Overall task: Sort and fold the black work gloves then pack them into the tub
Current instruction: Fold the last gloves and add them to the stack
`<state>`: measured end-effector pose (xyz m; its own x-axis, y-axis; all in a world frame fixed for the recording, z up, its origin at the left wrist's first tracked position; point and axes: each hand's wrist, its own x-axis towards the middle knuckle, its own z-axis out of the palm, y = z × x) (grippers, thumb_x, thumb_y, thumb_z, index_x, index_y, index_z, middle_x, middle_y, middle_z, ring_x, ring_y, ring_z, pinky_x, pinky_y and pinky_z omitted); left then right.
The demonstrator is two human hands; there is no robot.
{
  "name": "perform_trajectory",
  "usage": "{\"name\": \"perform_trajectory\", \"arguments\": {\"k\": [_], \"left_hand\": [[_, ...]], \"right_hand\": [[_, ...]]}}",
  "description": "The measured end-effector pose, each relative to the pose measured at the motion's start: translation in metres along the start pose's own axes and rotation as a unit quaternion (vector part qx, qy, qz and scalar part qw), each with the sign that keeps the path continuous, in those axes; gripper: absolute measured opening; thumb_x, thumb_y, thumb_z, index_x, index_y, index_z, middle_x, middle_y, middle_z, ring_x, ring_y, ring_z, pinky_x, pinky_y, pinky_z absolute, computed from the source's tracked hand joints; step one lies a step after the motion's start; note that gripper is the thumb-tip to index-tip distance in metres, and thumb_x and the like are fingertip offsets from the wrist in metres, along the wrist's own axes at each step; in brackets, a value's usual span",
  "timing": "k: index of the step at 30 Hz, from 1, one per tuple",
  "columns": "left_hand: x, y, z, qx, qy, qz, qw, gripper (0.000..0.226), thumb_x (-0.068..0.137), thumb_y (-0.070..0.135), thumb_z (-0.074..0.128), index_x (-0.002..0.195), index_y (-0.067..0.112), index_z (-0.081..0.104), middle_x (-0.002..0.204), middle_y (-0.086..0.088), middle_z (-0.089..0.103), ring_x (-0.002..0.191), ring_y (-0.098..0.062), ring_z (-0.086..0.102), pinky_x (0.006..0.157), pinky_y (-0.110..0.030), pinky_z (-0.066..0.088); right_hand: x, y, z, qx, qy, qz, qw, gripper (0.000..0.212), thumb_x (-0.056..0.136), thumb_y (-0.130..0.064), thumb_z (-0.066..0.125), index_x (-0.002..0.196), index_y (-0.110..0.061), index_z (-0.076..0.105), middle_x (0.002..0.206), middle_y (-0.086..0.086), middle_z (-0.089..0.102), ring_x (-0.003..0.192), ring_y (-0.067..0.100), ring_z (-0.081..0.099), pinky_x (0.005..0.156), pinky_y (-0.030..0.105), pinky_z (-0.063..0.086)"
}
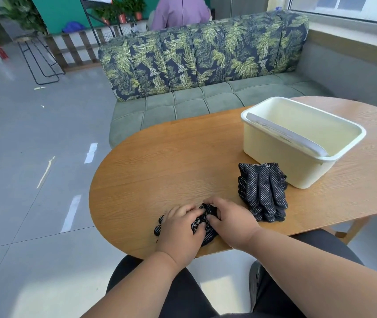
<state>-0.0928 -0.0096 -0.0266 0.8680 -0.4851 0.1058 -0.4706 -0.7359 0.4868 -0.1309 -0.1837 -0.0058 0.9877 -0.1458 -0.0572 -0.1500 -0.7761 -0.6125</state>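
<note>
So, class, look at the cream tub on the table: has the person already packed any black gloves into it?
No, the cream tub shows only its bare inside, while the stack of black dotted gloves lies on the wooden table beside it.

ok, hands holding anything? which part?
Both the left hand and right hand grip one black glove at its bunched middle on the table.
</note>
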Motion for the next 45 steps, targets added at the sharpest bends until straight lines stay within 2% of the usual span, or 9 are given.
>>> {"name": "perform_trajectory", "arguments": {"k": [4, 10, 19, 21, 23, 26, 29, 40, 45], "left_hand": [[-0.005, -0.002, -0.004, 0.053, -0.067, -0.010, 0.996, 0.047, 0.107, 0.051, 0.041, 0.154, 0.049, 0.041, 0.167, 0.017, 0.029, 0.159, -0.014, 0.013, 0.130, -0.044, -0.002], [-0.011, -0.005, -0.009, 0.156, -0.146, -0.012, 0.977, 0.063, 0.108, 0.060, 0.017, 0.165, 0.043, -0.003, 0.173, 0.015, -0.011, 0.161, -0.021, -0.015, 0.128, -0.047, -0.013], [-0.016, -0.023, -0.033, 0.172, -0.134, -0.123, 0.968, 0.080, 0.101, 0.072, 0.010, 0.165, 0.031, -0.015, 0.173, 0.007, -0.019, 0.159, -0.024, -0.023, 0.128, -0.051, -0.013], [-0.025, -0.034, -0.043, 0.149, -0.098, -0.148, 0.973, 0.078, 0.102, 0.070, 0.013, 0.167, 0.030, -0.006, 0.175, 0.005, -0.009, 0.161, -0.023, -0.015, 0.130, -0.048, -0.007], [-0.037, -0.038, -0.055, 0.094, -0.028, -0.170, 0.980, 0.071, 0.103, 0.066, 0.025, 0.165, 0.031, 0.024, 0.172, 0.003, 0.021, 0.160, -0.023, 0.009, 0.130, -0.042, 0.012], [-0.056, -0.029, -0.071, 0.084, 0.055, -0.196, 0.975, 0.034, 0.098, 0.060, 0.052, 0.118, 0.035, 0.063, 0.126, 0.013, 0.054, 0.127, -0.015, 0.046, 0.101, -0.031, 0.044], [-0.067, -0.016, -0.075, 0.053, 0.029, -0.226, 0.972, 0.026, 0.090, 0.061, 0.063, 0.087, 0.035, 0.063, 0.100, 0.018, 0.054, 0.100, -0.008, 0.057, 0.083, -0.030, 0.050], [-0.069, -0.011, -0.060, 0.081, 0.014, -0.203, 0.976, 0.024, 0.090, 0.055, 0.066, 0.091, 0.033, 0.058, 0.093, 0.014, 0.057, 0.086, -0.010, 0.057, 0.069, -0.030, 0.047], [-0.069, -0.012, -0.057, 0.104, 0.012, -0.157, 0.982, 0.020, 0.094, 0.052, 0.064, 0.095, 0.032, 0.068, 0.096, 0.014, 0.059, 0.092, -0.011, 0.055, 0.078, -0.029, 0.049]], "right_hand": [[-0.002, 0.002, 0.000, 0.001, 0.005, -0.014, 1.000, 0.044, 0.100, -0.036, 0.058, 0.143, -0.038, 0.050, 0.080, -0.024, 0.036, 0.081, 0.002, 0.044, 0.076, 0.021, 0.034], [-0.006, 0.006, 0.004, -0.011, 0.013, -0.038, 0.999, 0.042, 0.099, -0.037, 0.059, 0.140, -0.039, 0.050, 0.097, -0.017, 0.044, 0.083, 0.005, 0.046, 0.076, 0.022, 0.036], [-0.007, 0.009, 0.004, -0.024, 0.001, -0.031, 0.999, 0.043, 0.100, -0.041, 0.056, 0.142, -0.041, 0.049, 0.112, -0.009, 0.055, 0.097, 0.014, 0.054, 0.090, 0.030, 0.046], [-0.007, 0.010, 0.004, -0.028, 0.001, -0.030, 0.999, 0.042, 0.100, -0.041, 0.055, 0.142, -0.042, 0.048, 0.118, -0.007, 0.059, 0.102, 0.017, 0.058, 0.094, 0.032, 0.048], [-0.007, 0.009, 0.005, -0.029, 0.004, -0.030, 0.999, 0.043, 0.100, -0.041, 0.056, 0.142, -0.042, 0.048, 0.122, -0.006, 0.060, 0.103, 0.017, 0.059, 0.094, 0.033, 0.049], [-0.007, 0.009, 0.007, -0.036, 0.006, -0.029, 0.999, 0.044, 0.099, -0.041, 0.056, 0.142, -0.042, 0.048, 0.124, -0.006, 0.060, 0.101, 0.016, 0.060, 0.092, 0.034, 0.052], [-0.007, 0.010, 0.007, -0.041, 0.010, -0.030, 0.999, 0.044, 0.099, -0.040, 0.056, 0.142, -0.041, 0.049, 0.120, -0.006, 0.060, 0.098, 0.015, 0.059, 0.088, 0.032, 0.052], [-0.008, 0.013, 0.011, -0.047, 0.007, -0.036, 0.998, 0.045, 0.102, -0.041, 0.051, 0.146, -0.042, 0.044, 0.131, -0.004, 0.059, 0.108, 0.020, 0.060, 0.095, 0.036, 0.051], [-0.006, 0.016, 0.015, -0.058, 0.012, -0.038, 0.998, 0.044, 0.102, -0.042, 0.050, 0.146, -0.042, 0.045, 0.131, -0.004, 0.059, 0.110, 0.021, 0.061, 0.097, 0.037, 0.050]]}}
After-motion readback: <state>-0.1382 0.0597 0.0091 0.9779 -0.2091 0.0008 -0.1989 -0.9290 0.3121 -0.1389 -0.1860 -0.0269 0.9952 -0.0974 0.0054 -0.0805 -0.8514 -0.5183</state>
